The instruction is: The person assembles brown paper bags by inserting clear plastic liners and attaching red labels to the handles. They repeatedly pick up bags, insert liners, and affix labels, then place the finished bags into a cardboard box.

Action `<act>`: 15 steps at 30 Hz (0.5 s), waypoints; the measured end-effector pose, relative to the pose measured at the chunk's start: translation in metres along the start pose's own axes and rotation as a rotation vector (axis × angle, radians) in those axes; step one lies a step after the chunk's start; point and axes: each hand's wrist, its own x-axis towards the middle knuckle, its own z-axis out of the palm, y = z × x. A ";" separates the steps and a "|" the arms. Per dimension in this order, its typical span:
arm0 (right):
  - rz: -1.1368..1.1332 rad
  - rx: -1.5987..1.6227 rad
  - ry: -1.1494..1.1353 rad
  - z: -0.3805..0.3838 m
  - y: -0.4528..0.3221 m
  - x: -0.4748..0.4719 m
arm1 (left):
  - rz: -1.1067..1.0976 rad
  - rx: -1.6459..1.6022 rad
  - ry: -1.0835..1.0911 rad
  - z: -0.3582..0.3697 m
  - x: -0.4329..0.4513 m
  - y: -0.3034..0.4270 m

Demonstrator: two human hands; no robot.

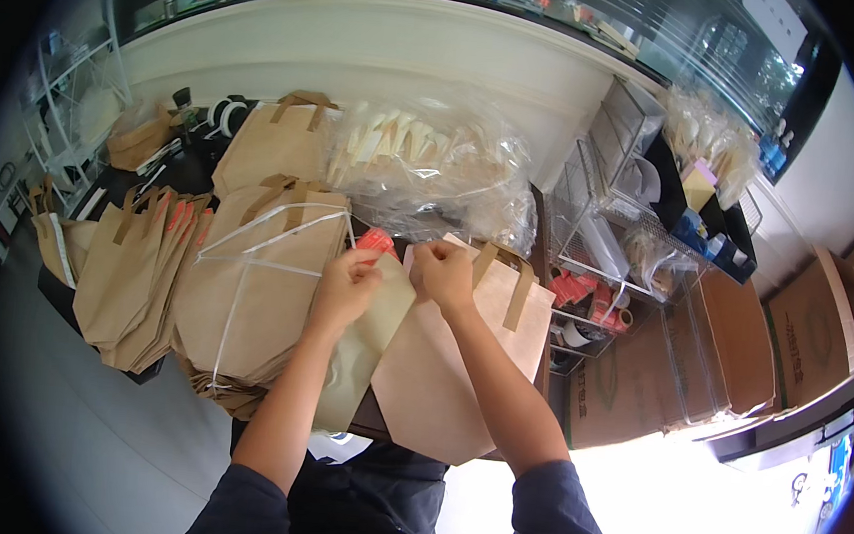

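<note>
My left hand (350,291) is at a roll of red stickers (376,243), fingers bent against its near side. Just right of it, my right hand (442,272) pinches at the top edge of a flat brown paper bag (449,374) with twin paper handles; what lies between its fingertips is too small to tell. A yellowish-tan paper sheet or bag (364,345) lies under and between my forearms. To the left rests a stack of paper bags (243,305) bound with white string.
Further left lean paper bags (129,274) with red stickers. Behind are plastic-wrapped wooden cutlery (428,154) and another handled bag (275,142). On the right stand a wire-mesh rack (597,205) holding red rolls (608,308) and large cardboard boxes (636,381).
</note>
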 end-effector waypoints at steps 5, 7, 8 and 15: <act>0.040 0.544 0.179 -0.061 0.009 -0.005 | 0.071 0.033 0.088 -0.003 0.001 -0.004; -0.078 0.569 0.297 -0.098 0.020 -0.016 | 0.314 0.221 0.191 0.002 -0.003 0.004; -0.105 0.531 0.345 -0.116 0.027 -0.020 | 0.322 0.303 0.245 0.007 -0.005 0.009; -0.068 0.260 0.290 -0.193 0.074 -0.057 | 0.667 0.489 -0.144 0.073 -0.049 0.040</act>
